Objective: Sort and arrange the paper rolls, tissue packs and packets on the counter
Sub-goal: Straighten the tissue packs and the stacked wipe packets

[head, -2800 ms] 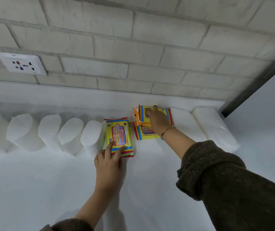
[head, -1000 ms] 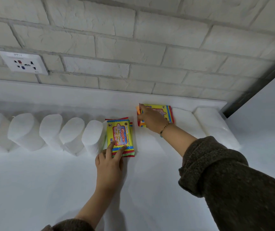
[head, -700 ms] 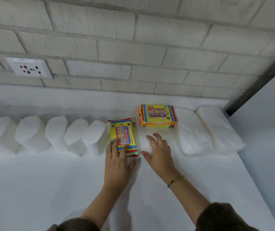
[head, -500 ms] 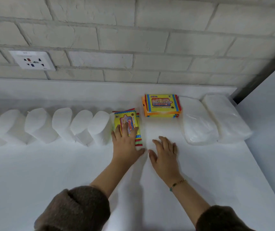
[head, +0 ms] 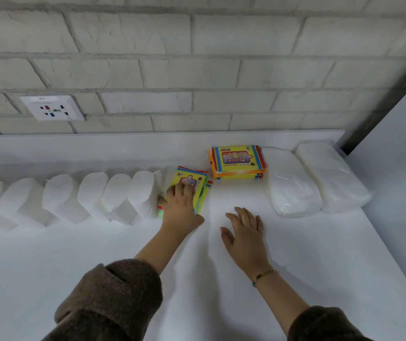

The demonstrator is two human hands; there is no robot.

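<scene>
Mostly sorted — paper rolls [head: 91,190], packet stack [head: 237,161] and tissue packs [head: 293,188] line the bench's [head: 98,254] back edge; left hand [head: 179,207] fingers [head: 187,189] press the skewed packets [head: 197,179], right hand [head: 245,233] lies released.

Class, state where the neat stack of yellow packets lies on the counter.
In the head view, the stack of yellow packets lies at the back right of the counter, directly left of a tissue pack, beyond the right hand.

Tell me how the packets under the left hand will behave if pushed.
The packets would probably slide apart: their coloured edges sit staggered under the left hand. Shiny wrappers suggest slipperiness. They look thin and soft, so likely light and bendy.
</scene>
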